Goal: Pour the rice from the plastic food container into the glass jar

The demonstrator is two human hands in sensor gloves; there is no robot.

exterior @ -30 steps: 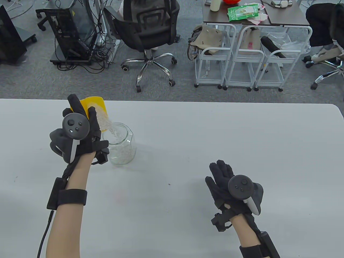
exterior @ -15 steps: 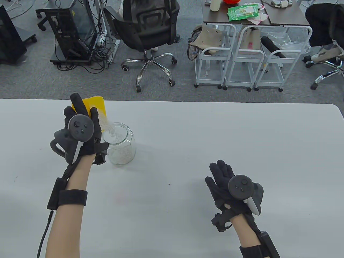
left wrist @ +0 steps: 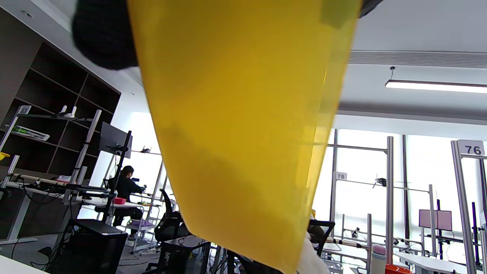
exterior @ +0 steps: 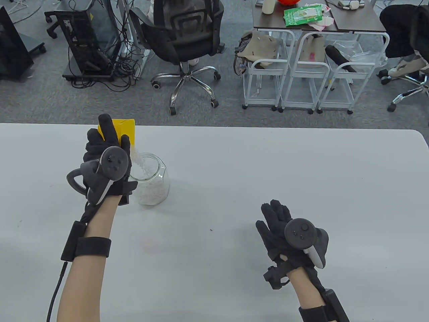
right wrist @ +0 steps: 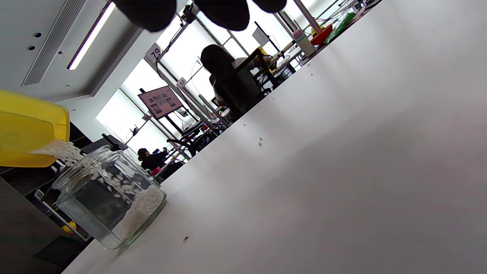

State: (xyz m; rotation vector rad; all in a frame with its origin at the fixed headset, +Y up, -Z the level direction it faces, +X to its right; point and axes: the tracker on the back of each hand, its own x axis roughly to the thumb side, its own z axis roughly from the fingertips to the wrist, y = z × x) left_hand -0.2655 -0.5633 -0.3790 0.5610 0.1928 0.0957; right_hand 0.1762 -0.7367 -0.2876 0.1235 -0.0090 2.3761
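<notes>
The right wrist view is tilted, so the white table [right wrist: 342, 152] slopes up toward the right. At the lower left a clear glass jar [right wrist: 110, 198] stands on it, part filled with white rice [right wrist: 140, 211]. A yellow plastic food container [right wrist: 30, 133] is tipped just above the jar's mouth, and grains spill from its rim into the opening (a few show in mid-fall inside the glass). Dark gloved fingertips [right wrist: 146, 11] hang in at the top edge, touching nothing. A few stray specks dot the tabletop.
</notes>
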